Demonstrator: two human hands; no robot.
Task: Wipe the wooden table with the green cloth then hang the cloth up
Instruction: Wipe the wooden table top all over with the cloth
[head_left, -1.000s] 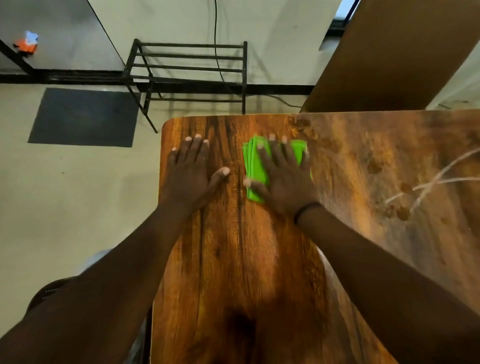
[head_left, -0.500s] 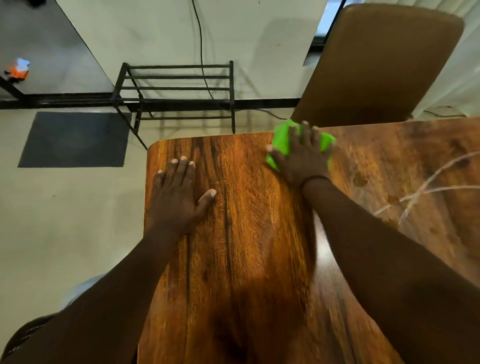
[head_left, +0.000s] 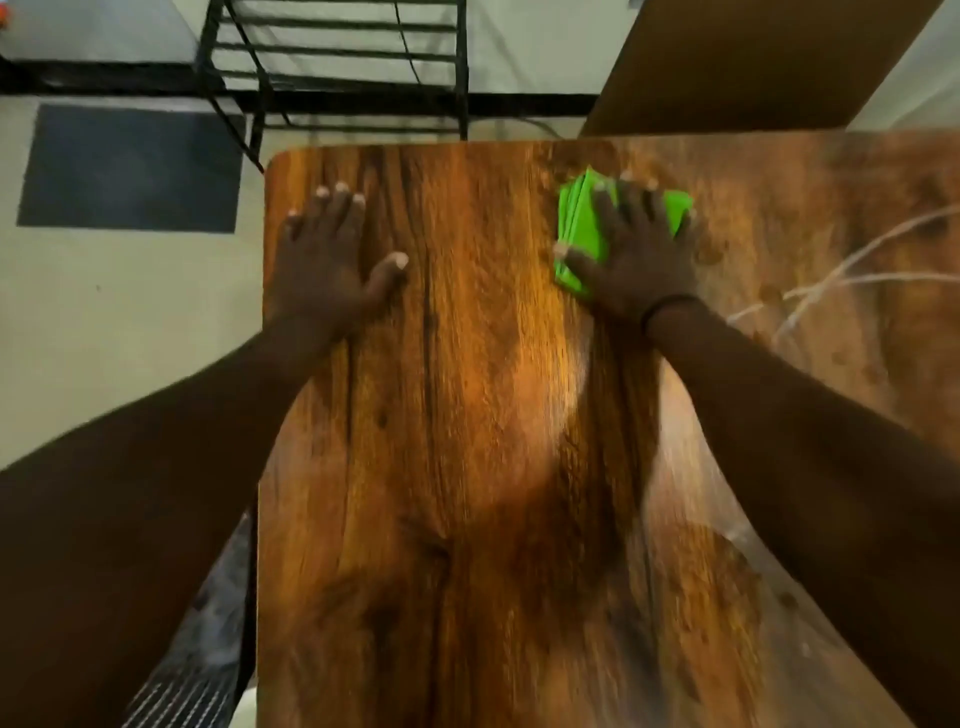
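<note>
The folded green cloth (head_left: 579, 231) lies flat on the wooden table (head_left: 467, 415), a short way in from its far edge. My right hand (head_left: 636, 257) is spread on top of the cloth and presses it down, covering most of it. My left hand (head_left: 327, 265) rests flat on the bare wood near the table's far left corner, fingers apart, holding nothing. White streaks and dark spots (head_left: 831, 280) mark the wood to the right of the cloth.
A black metal rack (head_left: 337, 67) stands on the floor just beyond the table's far edge. A brown board (head_left: 753, 62) leans at the far right. A dark mat (head_left: 130, 166) lies on the pale floor to the left.
My right hand slid the cloth from the table's middle to the far edge, then drew it back slightly toward me. My left hand stayed planted near the far left corner.
</note>
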